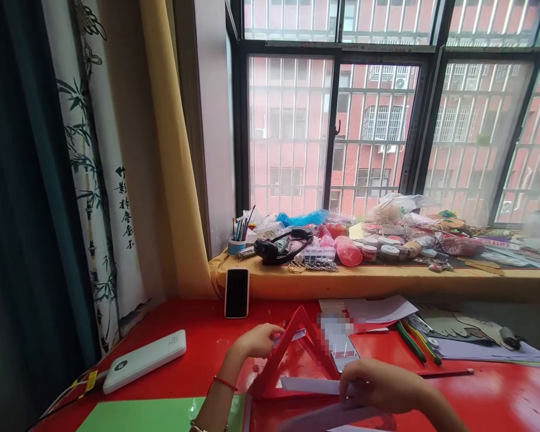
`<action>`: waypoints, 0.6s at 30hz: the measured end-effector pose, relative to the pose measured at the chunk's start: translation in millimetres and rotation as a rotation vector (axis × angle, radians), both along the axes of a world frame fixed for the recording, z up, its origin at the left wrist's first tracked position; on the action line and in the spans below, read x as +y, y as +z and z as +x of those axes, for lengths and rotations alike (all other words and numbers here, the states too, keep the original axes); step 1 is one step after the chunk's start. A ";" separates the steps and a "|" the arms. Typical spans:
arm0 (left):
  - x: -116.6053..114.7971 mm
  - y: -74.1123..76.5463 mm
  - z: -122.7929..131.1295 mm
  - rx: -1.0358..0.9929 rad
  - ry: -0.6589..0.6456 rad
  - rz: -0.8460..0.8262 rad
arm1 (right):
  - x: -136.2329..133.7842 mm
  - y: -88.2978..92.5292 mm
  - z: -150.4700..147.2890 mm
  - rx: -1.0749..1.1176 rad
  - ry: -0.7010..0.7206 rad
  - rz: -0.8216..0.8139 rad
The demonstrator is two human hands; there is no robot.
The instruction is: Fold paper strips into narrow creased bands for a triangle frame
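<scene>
A red folded-paper triangle (276, 354) stands with its peak upward on the table in front of me. At its left side is my left hand (258, 342), fingers pinched together. A small pale paper strip (298, 335) shows beside these fingertips, partly behind the triangle's left side. My right hand (378, 384) is closed on a pale purple paper strip (312, 385) that reaches toward the triangle's base. Below it lies another pale folded paper piece (328, 415), somewhat blurred. The fingertips of my right hand are partly hidden by the hand itself.
On the red table (198, 366) are a white power bank (146, 360), green sheet (148, 417), blurred phone (339, 342), leaning black-screened phone (236, 293), pencil (450, 373), and green-handled tool (411, 342). Craft supplies crowd the windowsill (270, 282).
</scene>
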State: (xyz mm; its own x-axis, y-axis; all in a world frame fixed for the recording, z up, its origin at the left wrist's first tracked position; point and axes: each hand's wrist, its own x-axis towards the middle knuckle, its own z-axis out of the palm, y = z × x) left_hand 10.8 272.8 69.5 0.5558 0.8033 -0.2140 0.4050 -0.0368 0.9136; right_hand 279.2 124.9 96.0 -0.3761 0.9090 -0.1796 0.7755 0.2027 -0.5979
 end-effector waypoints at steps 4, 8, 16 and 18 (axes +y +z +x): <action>0.1 3.7 -4.6 0.141 -0.097 0.017 | 6.2 13.7 -3.5 0.102 0.079 0.001; -1.2 8.6 -5.2 0.231 -0.132 0.058 | 7.3 31.4 2.1 0.270 0.092 0.055; 3.5 6.8 -10.1 0.261 -0.052 0.120 | 54.2 -0.9 22.3 0.779 -0.213 0.342; 5.7 2.8 -10.5 0.254 -0.035 0.116 | 72.8 -22.1 17.6 0.872 -0.292 0.394</action>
